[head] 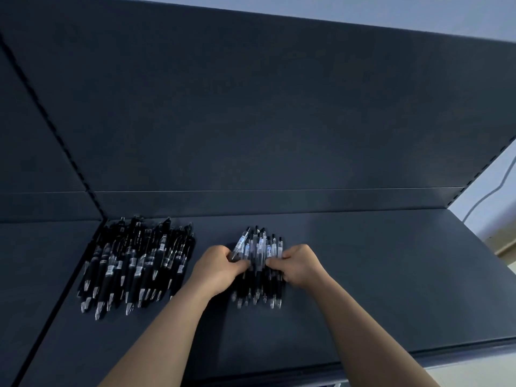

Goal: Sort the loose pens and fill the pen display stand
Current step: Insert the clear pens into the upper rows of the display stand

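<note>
Two groups of pens lie on a dark shelf (363,275). At the left is a big pile of black pens (136,261), tips pointing towards me. In the middle lies a smaller bundle of clear-barrelled pens (261,244) with black grips. My left hand (220,268) presses on that bundle from its left side, fingers curled around several pens. On the bundle's right side my right hand (300,265) grips it with closed fingers. The bundle's middle is hidden between my fingers. No pen display stand is in view.
The shelf has a dark back panel (265,121) and a slotted upright (69,152) at the left. Its front edge (446,350) runs near me. A pale wall with a cable (485,196) shows at the right.
</note>
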A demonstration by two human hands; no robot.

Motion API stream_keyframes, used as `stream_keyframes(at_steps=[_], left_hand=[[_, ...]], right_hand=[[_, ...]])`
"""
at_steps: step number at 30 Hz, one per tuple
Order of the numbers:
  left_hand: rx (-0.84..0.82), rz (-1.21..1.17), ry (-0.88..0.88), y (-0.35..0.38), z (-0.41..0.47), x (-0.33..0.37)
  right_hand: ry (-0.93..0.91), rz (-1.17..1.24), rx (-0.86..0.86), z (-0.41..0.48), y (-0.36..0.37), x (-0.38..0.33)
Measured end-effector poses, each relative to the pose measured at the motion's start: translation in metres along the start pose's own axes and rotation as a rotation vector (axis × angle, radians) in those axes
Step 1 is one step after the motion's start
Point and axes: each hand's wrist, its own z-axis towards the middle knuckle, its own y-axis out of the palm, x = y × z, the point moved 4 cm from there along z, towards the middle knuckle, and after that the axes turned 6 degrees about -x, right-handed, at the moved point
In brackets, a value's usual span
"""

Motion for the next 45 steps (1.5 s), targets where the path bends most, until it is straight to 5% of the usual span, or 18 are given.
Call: stream_keyframes(at_steps=[13,20,24,34,45], left_hand=[[-0.099,-0.013,0.007,-0.007,-0.009,0.005],[-0.07,-0.453,0.08,-0.027,-0.051,0.01],[0.079,-0.574,0.185,-0.065,-0.079,0.005],[0.442,-0.431,0.226,-0.185,-0.155,-0.08],[0.471,-0.549,0.135,-0.334,-0.262,-0.236]], right_hand=[[0.024,0.125,-0.06,-0.008,-0.01,0.001],[-0.17,0.081,0.0,-0.036,-0.03,-0.037],[-0.325,0.016,-0.036,-0.055,-0.013,-0.088],[-0.457,0.071,-0.303,-0.098,0.132,-0.196],[-0.548,0.116,-0.599,-0.177,0.375,-0.31]])
